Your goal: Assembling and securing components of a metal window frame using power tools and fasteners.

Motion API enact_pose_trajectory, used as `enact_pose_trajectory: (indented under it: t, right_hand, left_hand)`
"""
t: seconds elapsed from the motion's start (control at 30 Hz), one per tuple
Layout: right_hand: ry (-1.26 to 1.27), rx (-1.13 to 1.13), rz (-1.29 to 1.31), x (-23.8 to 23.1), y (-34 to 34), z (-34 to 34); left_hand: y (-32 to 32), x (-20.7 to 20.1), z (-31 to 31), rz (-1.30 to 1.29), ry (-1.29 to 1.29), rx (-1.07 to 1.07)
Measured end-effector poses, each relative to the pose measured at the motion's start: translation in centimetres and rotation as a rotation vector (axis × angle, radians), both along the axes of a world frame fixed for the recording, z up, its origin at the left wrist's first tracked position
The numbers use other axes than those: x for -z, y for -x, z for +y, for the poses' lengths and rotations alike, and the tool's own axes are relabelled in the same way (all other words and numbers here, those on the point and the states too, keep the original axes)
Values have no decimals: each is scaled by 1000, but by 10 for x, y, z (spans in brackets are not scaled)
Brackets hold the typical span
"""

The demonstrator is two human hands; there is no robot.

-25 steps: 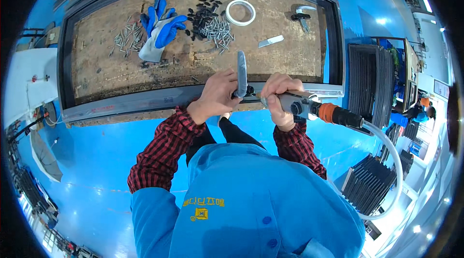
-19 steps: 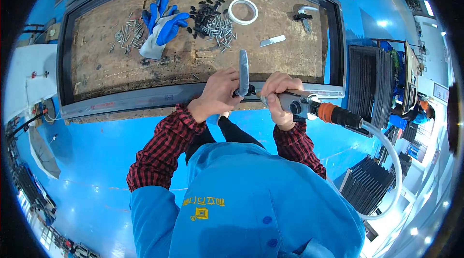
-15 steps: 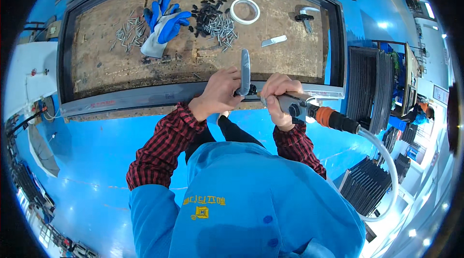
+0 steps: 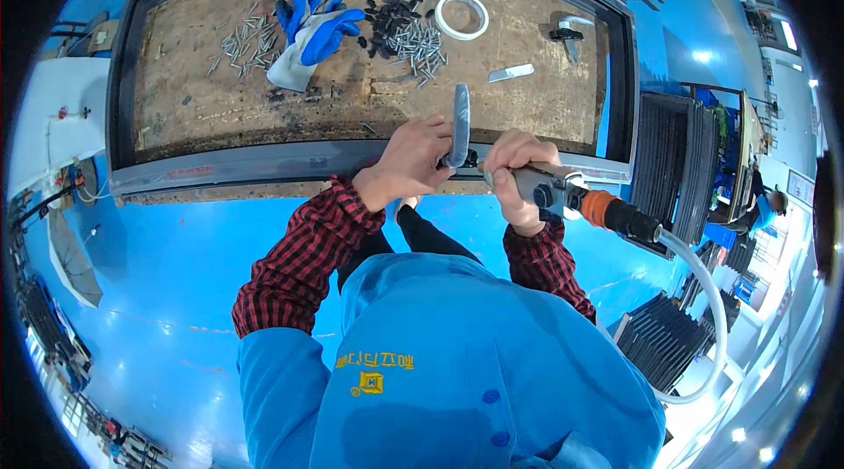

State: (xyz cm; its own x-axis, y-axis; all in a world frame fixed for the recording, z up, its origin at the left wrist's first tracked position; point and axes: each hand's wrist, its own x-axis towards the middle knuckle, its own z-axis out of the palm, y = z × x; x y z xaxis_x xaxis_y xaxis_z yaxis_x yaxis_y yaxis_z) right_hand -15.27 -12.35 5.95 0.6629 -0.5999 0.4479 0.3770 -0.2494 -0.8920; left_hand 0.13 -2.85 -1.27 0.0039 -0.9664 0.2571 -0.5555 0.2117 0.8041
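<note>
A grey handle (image 4: 461, 122), which looks film-wrapped, sticks up from the near bar of a dark grey frame (image 4: 290, 159). My left hand (image 4: 410, 158) is closed around the handle's base, with fingertips partly hidden behind it. In my right hand (image 4: 519, 161) is an air screwdriver (image 4: 554, 190) with an orange ring and a clear hose, lying almost level. Its tip points left at the handle's base. Whether the tip touches a screw there is too small to tell.
Inside the frame, a wooden bench (image 4: 264, 117) bears blue-and-white gloves (image 4: 315, 34), piled screws (image 4: 417, 47), black plastic pieces (image 4: 391, 16), a white tape roll (image 4: 462, 14), a flat silver piece (image 4: 512, 72) and another handle (image 4: 570, 32). Stacked dark profiles (image 4: 673, 161) stand right.
The view has shifted a little, so the bench and its things sit slightly farther right. Both hands keep their places at the handle, and the screwdriver still points at its base.
</note>
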Motion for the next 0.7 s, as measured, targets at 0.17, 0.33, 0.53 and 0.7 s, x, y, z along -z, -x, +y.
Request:
enact_pose_trajectory:
  t: [0.17, 0.33, 0.53, 0.7]
  right_hand:
    - [-29, 6, 24, -4, 0, -1]
    - [-44, 18, 34, -6, 0, 1]
    - [-79, 44, -60, -1, 3, 1]
    - [-17, 23, -13, -3, 3, 0]
  left_hand:
    - [1, 1, 1, -25, -17, -9]
    - [-3, -15, 11, -123, 35, -133]
    - [-11, -9, 41, -142, 57, -301]
    - [-8, -3, 42, -83, 20, -350]
